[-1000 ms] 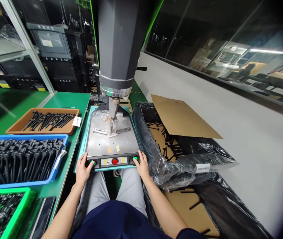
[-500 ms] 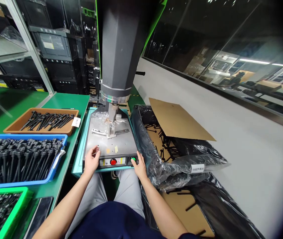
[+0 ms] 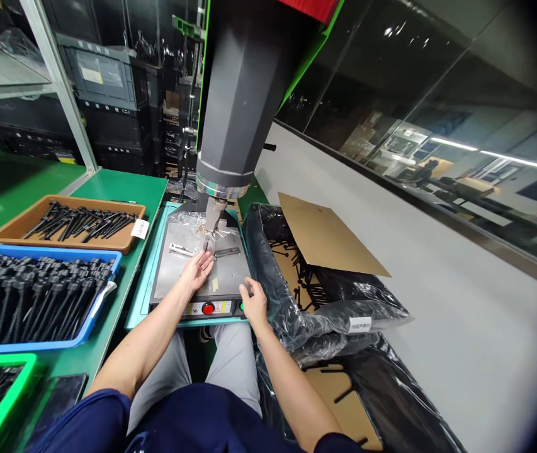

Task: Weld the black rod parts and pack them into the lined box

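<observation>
My left hand, palm turned up and fingers loosely stretched, reaches over the metal base plate. Its fingertips are at the small fixture below the press head's tip. A small dark piece shows just above the fingertips; whether they touch it is unclear. My right hand hovers by the front right corner of the base, thumb and fingers apart with nothing between them. The green button is partly hidden beside it. A red button sits on the front panel.
On the green bench at left are a brown tray of black screw-like parts, a blue bin packed with similar parts, and a green bin. At right stands a plastic-lined box with loose black parts and a cardboard sheet.
My left hand has moved from the plate's front left edge forward to the fixture. My right hand has lifted off the green button. The view has shifted slightly.
</observation>
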